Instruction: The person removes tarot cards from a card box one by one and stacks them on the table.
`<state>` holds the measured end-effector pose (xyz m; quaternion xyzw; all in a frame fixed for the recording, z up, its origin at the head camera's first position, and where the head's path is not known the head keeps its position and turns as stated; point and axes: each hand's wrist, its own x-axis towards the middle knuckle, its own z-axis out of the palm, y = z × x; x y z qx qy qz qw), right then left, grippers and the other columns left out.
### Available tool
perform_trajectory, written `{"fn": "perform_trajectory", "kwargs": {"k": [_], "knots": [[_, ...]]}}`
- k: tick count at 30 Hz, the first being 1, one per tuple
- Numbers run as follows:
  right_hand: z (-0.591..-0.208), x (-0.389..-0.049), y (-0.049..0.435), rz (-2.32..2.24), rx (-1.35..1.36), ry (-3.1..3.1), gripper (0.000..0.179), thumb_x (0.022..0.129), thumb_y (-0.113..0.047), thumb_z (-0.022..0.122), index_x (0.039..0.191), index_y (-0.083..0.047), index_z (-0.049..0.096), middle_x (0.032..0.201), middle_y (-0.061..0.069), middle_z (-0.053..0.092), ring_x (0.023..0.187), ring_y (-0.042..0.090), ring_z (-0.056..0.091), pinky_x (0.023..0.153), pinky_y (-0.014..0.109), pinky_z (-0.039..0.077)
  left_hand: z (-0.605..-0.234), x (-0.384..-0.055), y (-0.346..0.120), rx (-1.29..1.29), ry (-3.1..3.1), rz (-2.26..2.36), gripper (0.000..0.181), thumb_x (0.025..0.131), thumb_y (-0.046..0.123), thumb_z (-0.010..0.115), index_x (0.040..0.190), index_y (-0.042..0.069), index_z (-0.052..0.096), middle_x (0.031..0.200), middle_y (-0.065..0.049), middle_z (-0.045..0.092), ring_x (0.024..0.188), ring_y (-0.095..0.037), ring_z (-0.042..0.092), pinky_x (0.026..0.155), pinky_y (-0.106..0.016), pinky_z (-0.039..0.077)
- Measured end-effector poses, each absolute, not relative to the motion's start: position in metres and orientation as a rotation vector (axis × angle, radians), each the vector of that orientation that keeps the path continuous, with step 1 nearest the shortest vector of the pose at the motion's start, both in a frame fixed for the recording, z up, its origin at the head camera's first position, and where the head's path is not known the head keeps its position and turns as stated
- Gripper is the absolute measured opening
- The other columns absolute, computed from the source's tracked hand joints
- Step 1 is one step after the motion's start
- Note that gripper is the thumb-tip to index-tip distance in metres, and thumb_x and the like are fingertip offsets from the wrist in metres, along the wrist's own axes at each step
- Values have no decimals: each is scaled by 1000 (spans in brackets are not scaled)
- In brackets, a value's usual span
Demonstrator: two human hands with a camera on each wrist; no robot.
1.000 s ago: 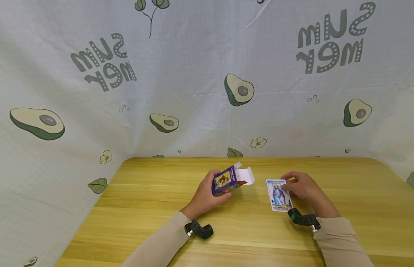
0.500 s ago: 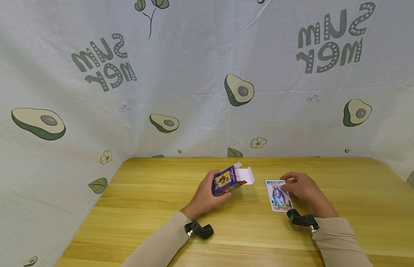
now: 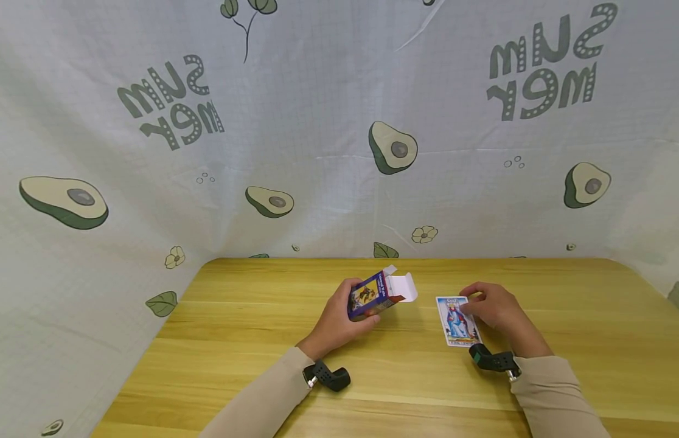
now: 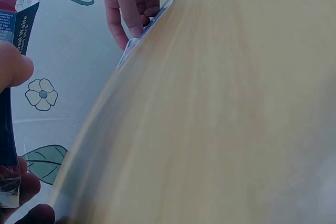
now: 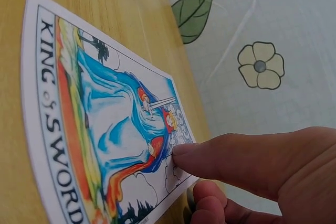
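Observation:
My left hand (image 3: 342,316) grips a blue tarot card box (image 3: 367,296), fingers behind it and thumb along its lower side. The box is tilted, its white end flaps (image 3: 402,287) standing open toward the right. To the right, a King of Swords tarot card (image 3: 457,322) lies face up, low over the table. My right hand (image 3: 495,307) holds it by its far right corner. In the right wrist view the thumb (image 5: 210,156) presses on the card's face, with the other fingers curled at its edge. Anything beneath the card is hidden.
The wooden table (image 3: 252,377) ends at the back against a pale hanging cloth (image 3: 328,121) printed with avocados. Black camera mounts (image 3: 331,377) sit on both wrists, the right one close to the card's near corner.
The right hand and wrist have shifted very slightly, and the card's far edge sits a touch lower. My left hand and the box stay in place.

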<state>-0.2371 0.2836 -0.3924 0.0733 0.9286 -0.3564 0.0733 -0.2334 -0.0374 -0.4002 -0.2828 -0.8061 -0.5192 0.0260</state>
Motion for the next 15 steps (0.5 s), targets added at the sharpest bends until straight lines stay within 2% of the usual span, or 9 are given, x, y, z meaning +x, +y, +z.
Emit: {"fn": "perform_trajectory", "kwargs": {"k": [12, 15], "knots": [[-394, -239, 284, -1061, 217, 2802, 39, 83, -17, 70, 115, 3, 60, 104, 27, 57, 83, 32, 52, 63, 33, 47, -398, -233, -37, -870, -2502, -1617, 64, 83, 16, 74, 134, 0, 40, 118, -11, 52, 101, -21, 52, 84, -25, 47], [-395, -239, 284, -1059, 213, 2807, 39, 83, -17, 70, 115, 3, 60, 103, 26, 57, 83, 32, 52, 63, 32, 47, -413, -242, -37, -868, -2501, -1608, 65, 82, 21, 75, 135, 5, 40, 119, -8, 52, 101, -19, 52, 84, -26, 47]]}}
